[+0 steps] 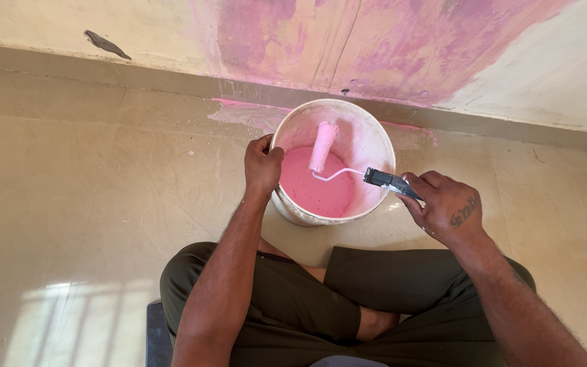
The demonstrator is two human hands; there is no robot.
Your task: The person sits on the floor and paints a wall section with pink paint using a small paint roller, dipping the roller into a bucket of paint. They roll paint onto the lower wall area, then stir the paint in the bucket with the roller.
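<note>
A white bucket (372, 132) holding pink paint (317, 194) stands on the floor in front of my crossed legs. My left hand (262, 165) grips the bucket's left rim. A paint roller (323, 146), its sleeve soaked pink, leans against the bucket's inner wall with its lower end at the paint. My right hand (443, 204) holds the roller's dark handle (388, 181) just outside the right rim.
A wall (375, 41) with patchy pink paint rises right behind the bucket, above a beige skirting strip (137, 75). Pink drips mark the tiled floor (90, 204) near the wall. I sit on a dark low seat (156, 333).
</note>
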